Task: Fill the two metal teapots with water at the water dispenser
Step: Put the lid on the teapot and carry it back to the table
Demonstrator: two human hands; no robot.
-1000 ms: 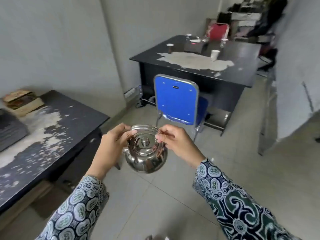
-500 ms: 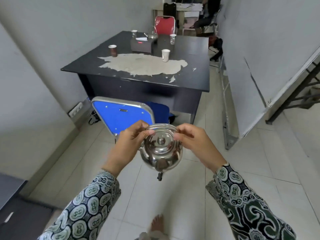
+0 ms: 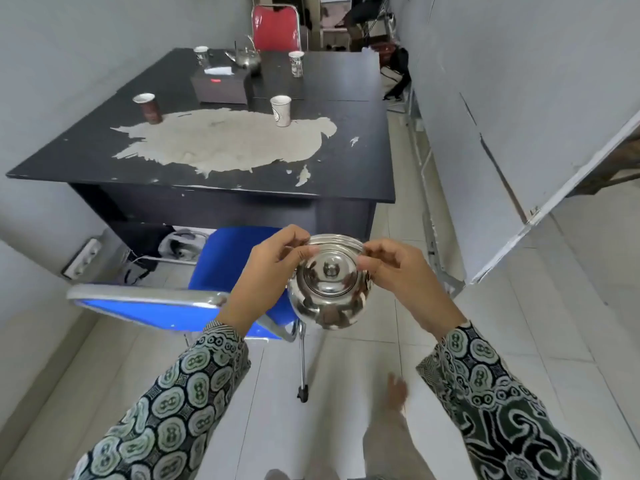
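Both hands on metal teapot (image 3: 329,296), held in the air above the tiled floor (image 3: 519,341). Left hand (image 3: 266,275) pinching the rim at its left edge, thumb on top beside the lid (image 3: 329,271). Right hand (image 3: 401,271) pinching the right edge the same way, fingers curled over the rim. Lid seated, knob up, pot roughly level. Handle folded back on the far side of the lid. Patterned sleeves (image 3: 180,403) on both forearms.

Just left and below: blue chair (image 3: 166,310), chrome frame, backrest near the camera, seat tucked toward the desk. One chair leg showing under the pot. Bare foot (image 3: 394,393) on the floor, near right, blurred.

Farther out: black desk (image 3: 346,161), large worn patch of peeled surface in the middle. On it, three paper cups, one dark cup (image 3: 150,109) at left, a grey box (image 3: 221,84) and a second metal teapot (image 3: 247,58) just behind the box at the far end. Red chair (image 3: 275,27) beyond the desk. Power strip (image 3: 83,258) on the floor by the left wall.
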